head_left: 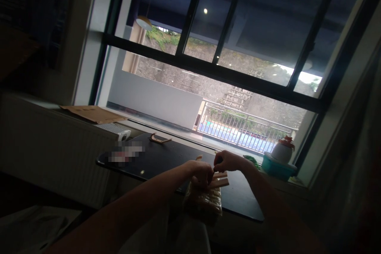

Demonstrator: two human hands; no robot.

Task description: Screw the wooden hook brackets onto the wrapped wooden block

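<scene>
In the head view, the pale, flat wooden strips (220,183) lie at the near edge of the long black counter (242,196), over a brown block wrapped in shiny clear plastic (205,201); the left hand (204,174) is curled down with its fingers closed on the strips, while the right hand (228,160), just beside it, seems to pinch a small, slim dark tool (219,159), too dim to identify; a short, curved pale wooden end (199,158) shows just beyond the left hand, and whether it joins the strips I cannot tell.

The strips look light and stiff, dry enough not to slide from the fingers, though so thin that they might split under a hard twist; the best hold is probably flat across their faces, close to where the tool works, leaving the right-hand ends free; the wrapped block looks heavier, and its glossy film may let the wood skid.

The block juts past the counter's near edge, so anything dropped there could fall; the counter reaches further left than right of the hands, with a pale, curved wooden piece (160,139) near its far edge; to the right, a teal plastic tub (278,167) beneath a white jug with an orange-red top (282,152) bounds the right elbow's room by the window.
</scene>
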